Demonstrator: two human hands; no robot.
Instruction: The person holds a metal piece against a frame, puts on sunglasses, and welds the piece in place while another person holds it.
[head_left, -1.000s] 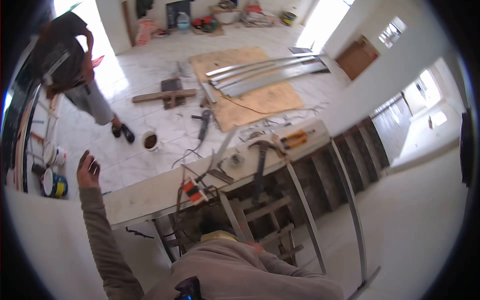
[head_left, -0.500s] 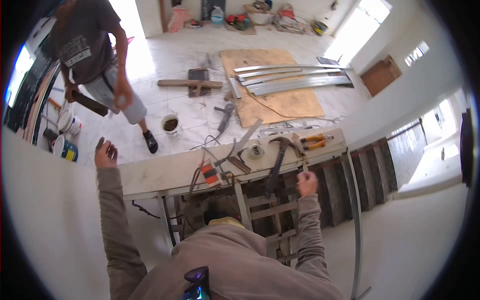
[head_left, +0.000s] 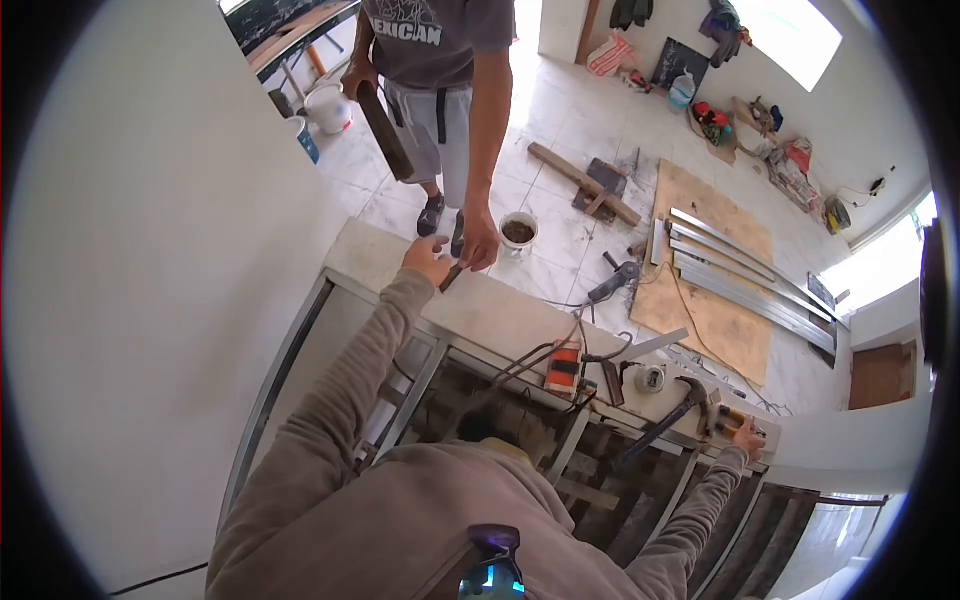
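My left hand [head_left: 427, 262] reaches over the white ledge with fingers stretched apart, next to a co-worker's lowered hand [head_left: 480, 240]. A short dark piece [head_left: 450, 279] lies between the two hands, at the co-worker's fingertips. At the ledge's right end, my right hand [head_left: 748, 438] has its fingers curled at the head of orange-handled pliers [head_left: 735, 415]. Left of the pliers, a hammer [head_left: 665, 424] lies across the ledge's edge. Nearby are a small round container [head_left: 650, 378] and an orange-and-white box [head_left: 564, 367] with cables.
The co-worker holds a long dark block [head_left: 383, 130] in the other hand. Beyond the ledge [head_left: 375, 250] are a bucket [head_left: 518, 232], an angle grinder [head_left: 613, 281] and metal profiles [head_left: 750, 270] on a board [head_left: 668, 320]. An open metal frame [head_left: 412, 385] is below me.
My view has turned left. The co-worker has come up to the ledge and lowered a hand beside my left hand. My right hand has moved to the pliers.
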